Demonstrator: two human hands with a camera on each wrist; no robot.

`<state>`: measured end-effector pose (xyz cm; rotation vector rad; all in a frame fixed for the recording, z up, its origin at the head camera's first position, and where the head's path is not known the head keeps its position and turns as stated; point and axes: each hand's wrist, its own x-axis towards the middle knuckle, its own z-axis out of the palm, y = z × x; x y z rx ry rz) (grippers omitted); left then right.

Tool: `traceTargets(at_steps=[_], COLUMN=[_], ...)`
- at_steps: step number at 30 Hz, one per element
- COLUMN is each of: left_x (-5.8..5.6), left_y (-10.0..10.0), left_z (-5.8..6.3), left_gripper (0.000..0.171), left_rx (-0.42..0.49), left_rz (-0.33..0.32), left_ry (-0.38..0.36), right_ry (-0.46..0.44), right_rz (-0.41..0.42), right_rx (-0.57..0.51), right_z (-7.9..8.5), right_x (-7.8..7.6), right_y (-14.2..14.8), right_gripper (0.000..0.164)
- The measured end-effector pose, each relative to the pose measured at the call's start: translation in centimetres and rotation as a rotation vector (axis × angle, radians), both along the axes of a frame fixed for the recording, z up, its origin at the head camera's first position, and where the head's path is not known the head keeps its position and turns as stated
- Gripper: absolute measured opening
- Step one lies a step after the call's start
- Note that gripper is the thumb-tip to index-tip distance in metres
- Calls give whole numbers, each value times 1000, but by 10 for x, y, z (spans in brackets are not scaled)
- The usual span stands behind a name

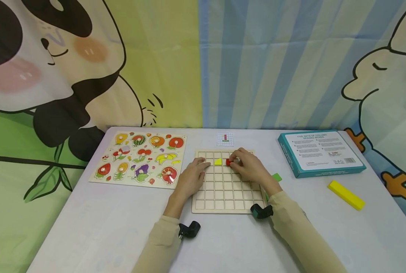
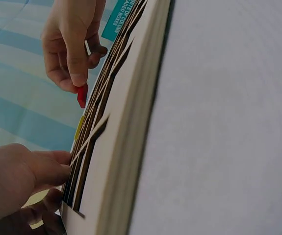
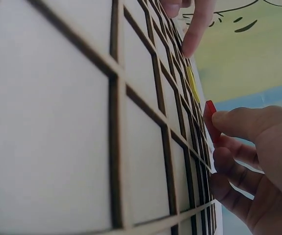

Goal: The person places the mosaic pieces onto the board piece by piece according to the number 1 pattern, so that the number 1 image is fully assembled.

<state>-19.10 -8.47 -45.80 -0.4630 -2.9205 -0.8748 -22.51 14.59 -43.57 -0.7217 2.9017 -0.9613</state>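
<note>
A wooden grid board [image 1: 210,206] lies on the table with a yellow tile [image 1: 218,162] in a cell of its second row from the back. Just right of that tile, my right hand [image 1: 249,166] pinches a small red tile [image 3: 211,119] between thumb and fingertips. The red tile is tilted on edge above the board in the right wrist view. My left hand [image 1: 192,177] rests at the board's left side, its extended fingers touching the grid near the yellow tile. Part of the left hand's underside is hidden in the head view.
Green tiles [image 1: 277,177] lie right of the board, partly behind my right forearm. A small pattern card [image 1: 225,139] lies behind the board. A fruit puzzle board [image 1: 131,180] is at the left; a teal box [image 1: 322,153] and a yellow bar [image 1: 346,195] are at the right.
</note>
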Motion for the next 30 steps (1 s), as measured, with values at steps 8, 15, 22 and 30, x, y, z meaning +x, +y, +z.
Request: traceTargets(at_steps=[8, 15, 22, 30], left_x=[-1, 0, 0, 1], left_y=[0, -1, -1, -2], left_z=[-2, -1, 0, -1], left_gripper=[34, 34, 34, 34], left_rx=[-13, 1, -6, -11], left_rz=[-11, -22, -28, -28], left_ry=[53, 54, 59, 59], right_ry=[-32, -15, 6, 3], right_rz=[-8, 5, 8, 17], right_rx=[45, 78, 83, 61], right_z=[-2, -2, -2, -4], right_x=[-6, -8, -8, -6], right_y=[-8, -12, -14, -14], right_gripper=[13, 13, 14, 14])
